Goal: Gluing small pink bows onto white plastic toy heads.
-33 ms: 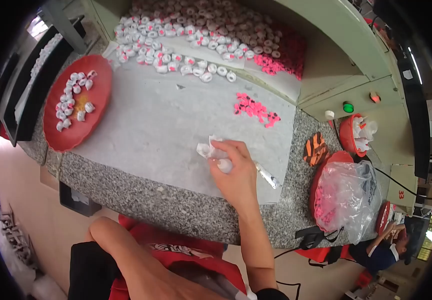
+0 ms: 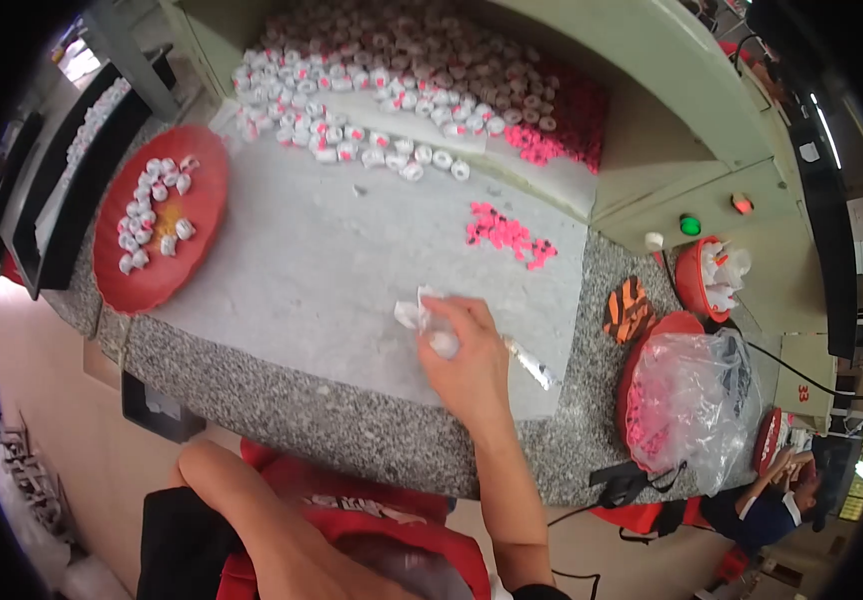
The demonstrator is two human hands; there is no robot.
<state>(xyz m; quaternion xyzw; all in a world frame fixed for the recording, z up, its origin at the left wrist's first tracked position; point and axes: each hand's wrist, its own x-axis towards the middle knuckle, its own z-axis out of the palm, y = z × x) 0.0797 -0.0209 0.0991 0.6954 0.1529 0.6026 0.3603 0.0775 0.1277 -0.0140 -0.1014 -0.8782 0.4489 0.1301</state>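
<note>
Granite worktop: speckled grey stone with a rounded front edge; a pale, smooth sheet covers its middle.
Right hand: palm down on the sheet, fingers curled closed around a small white, crinkled wrapped piece that sticks out past the fingertips.
Wrapped piece location: near the front of the sheet, right of centre, touching the sheet.
Left hand: not visible; only the left forearm shows, low at the frame bottom over a red garment, so its grip cannot be told.
Clear strip: thin, glossy, lying just right of the right hand.
Red round tray: shallow, at the left, carrying white wrapped pieces.
Heap of ring-shaped pieces: white and pink, at the back of the bench.
Pink bits: small loose cluster on the sheet, well apart from the hand.
Clear plastic bag: wrinkled, resting in a red bowl on the right.
</note>
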